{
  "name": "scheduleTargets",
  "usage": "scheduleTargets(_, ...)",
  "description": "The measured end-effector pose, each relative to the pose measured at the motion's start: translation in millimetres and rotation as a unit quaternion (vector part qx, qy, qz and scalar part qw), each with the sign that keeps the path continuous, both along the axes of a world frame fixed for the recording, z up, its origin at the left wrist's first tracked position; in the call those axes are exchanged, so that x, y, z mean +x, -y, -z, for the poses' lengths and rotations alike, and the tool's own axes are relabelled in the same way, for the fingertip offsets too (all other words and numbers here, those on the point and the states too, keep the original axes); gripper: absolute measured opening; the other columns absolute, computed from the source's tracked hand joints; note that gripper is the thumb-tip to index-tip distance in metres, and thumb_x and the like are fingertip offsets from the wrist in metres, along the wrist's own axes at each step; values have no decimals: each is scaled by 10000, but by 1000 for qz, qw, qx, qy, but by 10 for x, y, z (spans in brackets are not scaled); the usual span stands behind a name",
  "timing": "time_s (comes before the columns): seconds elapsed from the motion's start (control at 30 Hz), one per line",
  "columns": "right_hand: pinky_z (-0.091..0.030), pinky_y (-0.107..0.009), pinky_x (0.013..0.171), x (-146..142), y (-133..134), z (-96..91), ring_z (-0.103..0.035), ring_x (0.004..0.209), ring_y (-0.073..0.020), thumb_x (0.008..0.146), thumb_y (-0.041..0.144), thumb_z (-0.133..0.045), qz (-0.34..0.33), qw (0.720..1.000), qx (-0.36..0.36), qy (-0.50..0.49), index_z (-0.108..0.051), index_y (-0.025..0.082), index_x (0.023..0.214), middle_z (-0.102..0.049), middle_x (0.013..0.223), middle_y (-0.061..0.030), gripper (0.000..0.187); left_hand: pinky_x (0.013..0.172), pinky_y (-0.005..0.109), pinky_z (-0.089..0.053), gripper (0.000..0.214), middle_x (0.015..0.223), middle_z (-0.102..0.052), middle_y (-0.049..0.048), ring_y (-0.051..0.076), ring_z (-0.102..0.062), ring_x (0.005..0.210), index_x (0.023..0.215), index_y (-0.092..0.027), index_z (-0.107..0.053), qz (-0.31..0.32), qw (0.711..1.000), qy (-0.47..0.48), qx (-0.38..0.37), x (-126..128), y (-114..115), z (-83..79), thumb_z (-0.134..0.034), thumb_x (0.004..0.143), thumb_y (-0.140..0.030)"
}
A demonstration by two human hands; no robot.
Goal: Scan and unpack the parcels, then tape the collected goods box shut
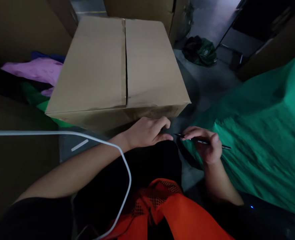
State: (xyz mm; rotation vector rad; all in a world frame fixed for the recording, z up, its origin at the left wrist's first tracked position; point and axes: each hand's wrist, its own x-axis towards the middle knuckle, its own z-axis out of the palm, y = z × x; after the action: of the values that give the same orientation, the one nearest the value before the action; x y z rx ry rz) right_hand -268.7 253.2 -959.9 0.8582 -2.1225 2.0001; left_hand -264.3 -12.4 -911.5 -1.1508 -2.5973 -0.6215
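My right hand (208, 145) grips a slim black pen (204, 141), held nearly level with its pointed end toward my left. Over my dark-clothed knee, just in front of the large closed cardboard box (151, 63), is my left hand (149, 131). Its index finger is bent and its thumb stretched out, with a gap between them; I see nothing held there, though the other fingers are partly hidden. The pen tip is close to the left thumb but apart from it. A narrow seam runs between the box's two top flaps.
Green fabric (260, 133) covers a bulky thing at right. Pink cloth (37, 70) lies left of the box. A white cable (123, 156) crosses my left forearm. On the floor are a white strip (79, 145) and a dark green bag (205, 51). More cartons (139, 8) stand behind.
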Motion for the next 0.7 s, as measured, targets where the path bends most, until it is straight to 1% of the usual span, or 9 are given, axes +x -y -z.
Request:
scheduleTargets(0.07, -622, -462, 799, -20, 65, -193, -756, 845, -286, 1095, 701, -175, -11, 1000, 17, -5, -826, 219, 873, -760, 819, -122, 840, 607, 283, -455, 522, 888, -739, 49, 181, -718, 731, 1075, -183, -589, 26, 1000, -18, 2, -68, 19, -67, -356, 1136, -646)
scheduleTargets(0.17, -616, -462, 796, -88, 188, -491, -755, 873, -291, 1083, 738, -158, -22, 998, 51, 21, -818, 227, 863, -756, 828, -120, 863, 603, 277, -450, 454, 854, -724, 48, 172, -713, 727, 1006, -190, -608, 70, 997, -36, -19, -208, 118, -247, -324, 1180, -500)
scheduleTargets(0.27, -610, -448, 780, -154, 333, -898, -740, 861, -287, 1063, 782, -165, -34, 994, 70, 73, -791, 229, 830, -737, 822, -118, 867, 607, 282, -472, 436, 815, -701, 46, 171, -681, 674, 976, -192, -623, 100, 994, -31, -19, -329, 202, -544, -328, 1184, -437)
scheduleTargets(0.33, -605, -426, 778, -169, 441, -1262, -722, 834, -266, 1075, 765, -211, -38, 991, 61, 111, -772, 229, 869, -730, 841, -102, 803, 628, 291, -508, 440, 825, -710, 51, 183, -689, 681, 1012, -186, -634, 118, 993, -6, -5, -379, 228, -819, -330, 1180, -454)
scheduleTargets(0.4, -598, -400, 792, -149, 558, -1692, -703, 844, -245, 1077, 760, -291, -23, 987, 59, 150, -745, 231, 994, -725, 903, -82, 703, 667, 303, -548, 442, 852, -733, 62, 205, -720, 724, 1066, -183, -645, 119, 992, 32, 6, -394, 231, -1165, -333, 1175, -476)
scheduleTargets(0.43, -595, -391, 809, -127, 616, -1924, -694, 864, -238, 1069, 767, -333, -12, 984, 62, 168, -722, 234, 1077, -718, 940, -75, 660, 686, 312, -565, 439, 877, -749, 71, 219, -737, 754, 1094, -186, -650, 110, 993, 51, 12, -389, 228, -1366, -339, 1171, -486)
scheduleTargets(0.53, -577, -394, 925, -14, 759, -2660, -673, 979, -235, 1056, 777, -397, 21, 975, 60, 211, -637, 237, 1290, -690, 1059, -70, 636, 706, 340, -601, 386, 989, -796, 97, 260, -776, 837, 1188, -204, -668, 94, 989, 107, 28, -333, 209, -2076, -404, 1154, -483)
scheduleTargets(0.6, -549, -400, 1013, 112, 810, -3171, -666, 1076, -235, 1071, 757, -389, 32, 970, 18, 240, -625, 227, 1335, -684, 1128, -80, 638, 692, 335, -613, 323, 1017, -813, 87, 265, -794, 858, 1225, -227, -685, 123, 981, 147, 36, -260, 168, -2611, -437, 1147, -419)
scheduleTargets(0.7, -516, -400, 1096, 396, 816, -3936, -665, 1170, -244, 1063, 766, -397, 32, 955, -65, 287, -692, 212, 1261, -710, 1189, -95, 658, 711, 323, -640, 334, 988, -824, 62, 253, -809, 881, 1231, -273, -725, 167, 965, 196, 52, -97, -10, -3390, -408, 1130, -307)
